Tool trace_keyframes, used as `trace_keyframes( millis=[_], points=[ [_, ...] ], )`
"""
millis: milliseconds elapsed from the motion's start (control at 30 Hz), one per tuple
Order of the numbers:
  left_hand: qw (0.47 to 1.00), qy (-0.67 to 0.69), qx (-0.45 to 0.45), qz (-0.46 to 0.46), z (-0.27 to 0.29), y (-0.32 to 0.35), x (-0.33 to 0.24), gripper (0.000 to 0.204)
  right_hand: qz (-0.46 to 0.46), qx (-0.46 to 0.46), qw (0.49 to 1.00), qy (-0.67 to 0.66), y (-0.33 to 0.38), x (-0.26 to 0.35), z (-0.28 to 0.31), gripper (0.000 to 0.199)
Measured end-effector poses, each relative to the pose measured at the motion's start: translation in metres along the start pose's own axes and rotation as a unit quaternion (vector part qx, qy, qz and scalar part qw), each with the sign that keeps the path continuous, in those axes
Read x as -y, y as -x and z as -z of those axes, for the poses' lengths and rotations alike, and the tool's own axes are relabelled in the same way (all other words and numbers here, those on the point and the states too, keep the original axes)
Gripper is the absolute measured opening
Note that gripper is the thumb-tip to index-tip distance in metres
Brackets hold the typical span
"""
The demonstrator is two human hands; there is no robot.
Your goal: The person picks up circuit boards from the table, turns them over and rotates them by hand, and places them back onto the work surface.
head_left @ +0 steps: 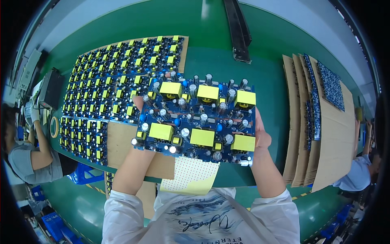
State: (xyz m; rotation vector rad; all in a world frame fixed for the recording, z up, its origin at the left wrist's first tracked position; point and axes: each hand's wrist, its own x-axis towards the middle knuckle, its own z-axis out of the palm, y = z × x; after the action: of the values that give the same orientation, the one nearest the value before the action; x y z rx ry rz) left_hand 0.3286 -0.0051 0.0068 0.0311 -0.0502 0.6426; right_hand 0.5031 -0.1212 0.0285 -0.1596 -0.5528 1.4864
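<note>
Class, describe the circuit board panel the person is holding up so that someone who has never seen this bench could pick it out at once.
Start at the green workbench, with cardboard sheets of boards laid out on its left. Above its near edge, the left hand and right hand grip a blue circuit board panel by its side edges. Unlike the flat-lying boards, it is lifted, showing six large yellow blocks.

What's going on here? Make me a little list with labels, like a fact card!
Held thing: blue circuit board panel with six yellow blocks, lifted above the table
Left hand: grips the panel's left edge
Right hand: grips its right edge
Table: green
On the left: many more boards laid on cardboard
On the right: stacked cardboard sheets
Under the panel: yellow dotted sheet
</note>
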Motion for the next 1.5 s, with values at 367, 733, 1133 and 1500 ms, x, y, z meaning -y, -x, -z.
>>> trace_keyframes(
  millis=[367,733,1133,1500],
  points=[
    [0.994,0.049,-0.088,0.039,-0.003,-0.006,0.003,0.071,0.013,-0.075,0.987,0.138,-0.003,0.001,-0.004,0.080],
    [0.993,-0.039,-0.105,0.037,0.005,-0.012,0.005,0.043,0.071,-0.099,0.988,0.091,-0.008,-0.005,-0.008,0.047],
    [0.975,-0.112,-0.176,0.076,0.000,-0.007,0.006,0.041,0.077,-0.023,0.978,0.191,0.000,-0.014,-0.005,0.065],
    [0.983,-0.092,-0.128,0.096,0.001,-0.008,0.005,0.040,0.074,-0.029,0.977,0.199,-0.002,-0.013,-0.011,0.058]
  ],
)
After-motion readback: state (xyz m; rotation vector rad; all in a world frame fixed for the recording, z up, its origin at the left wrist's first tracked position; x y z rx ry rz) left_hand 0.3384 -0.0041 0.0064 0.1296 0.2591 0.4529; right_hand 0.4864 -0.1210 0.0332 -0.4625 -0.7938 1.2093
